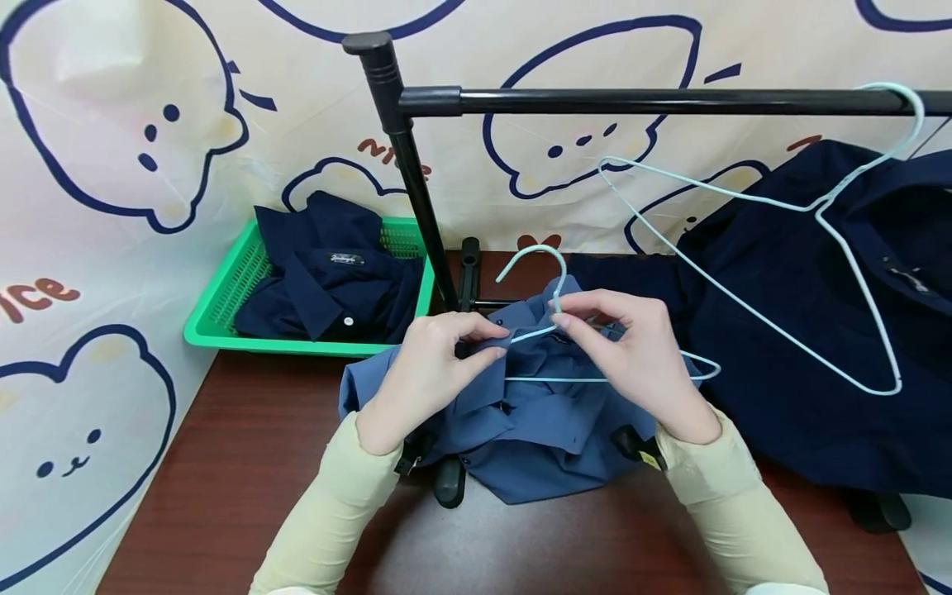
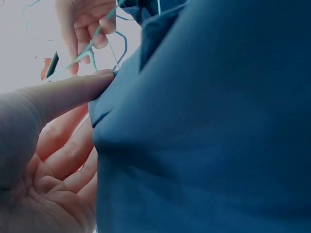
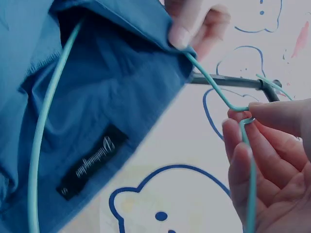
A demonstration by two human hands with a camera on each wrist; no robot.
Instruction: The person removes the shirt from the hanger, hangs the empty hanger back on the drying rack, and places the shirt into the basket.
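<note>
A blue shirt [image 1: 550, 467] with a collar lies bunched on the table in front of me. My left hand [image 1: 439, 355] pinches the shirt's edge between thumb and fingers, as the left wrist view also shows. My right hand [image 1: 632, 347] pinches a light green wire hanger [image 1: 563, 273] at the base of its hook, which points up. One arm of the hanger runs under the fabric by the left fingertips; its other end sticks out at the right of the shirt. In the right wrist view a black label [image 3: 92, 162] shows inside the shirt.
A green basket [image 1: 312, 346] at the back left holds a folded navy shirt [image 1: 320, 289]. A black rack's rail [image 1: 632, 102] crosses above, with another wire hanger [image 1: 855, 178] hooked on it. Navy clothing [image 1: 788, 421] is at the right. The brown table [image 1: 223, 479] lies below.
</note>
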